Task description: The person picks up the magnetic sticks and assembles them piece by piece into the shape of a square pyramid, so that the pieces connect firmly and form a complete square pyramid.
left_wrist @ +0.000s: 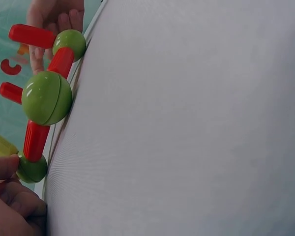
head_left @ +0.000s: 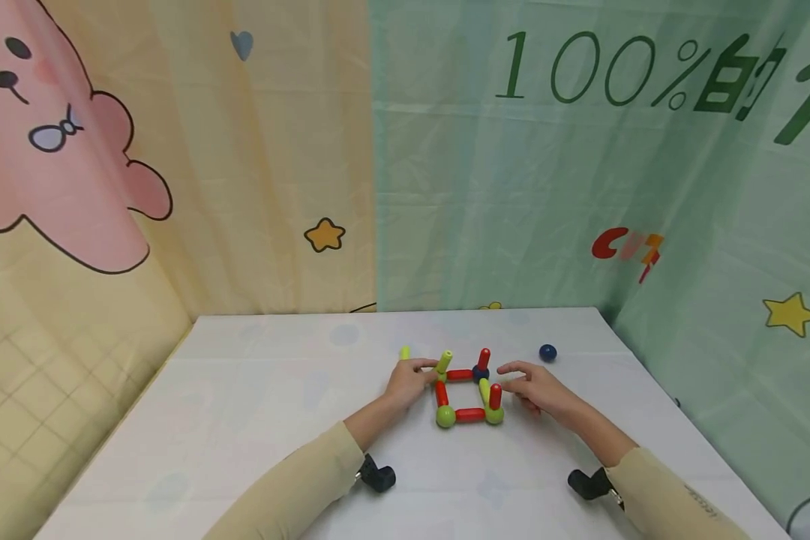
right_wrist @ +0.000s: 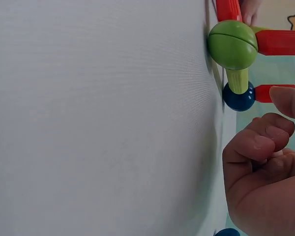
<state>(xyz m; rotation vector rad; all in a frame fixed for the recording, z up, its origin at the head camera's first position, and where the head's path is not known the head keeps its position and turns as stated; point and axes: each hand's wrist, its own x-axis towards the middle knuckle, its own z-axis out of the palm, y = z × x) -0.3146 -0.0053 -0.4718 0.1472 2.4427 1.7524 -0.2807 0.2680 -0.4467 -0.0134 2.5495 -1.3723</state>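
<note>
A square of red and yellow-green sticks joined by balls lies on the table. Its two near corners are green balls, and the far right corner is a dark blue ball. Upright sticks rise from three corners: a yellow-green stick at far left, a red stick at far right and another red stick at near right. My left hand pinches the far left green ball at the foot of its stick. Beside the right side hovers my right hand, fingers loosely bent, holding nothing.
A loose dark blue ball lies on the table behind my right hand. Another yellow-green stick shows partly behind my left hand. Printed curtains hang along the table's back and sides.
</note>
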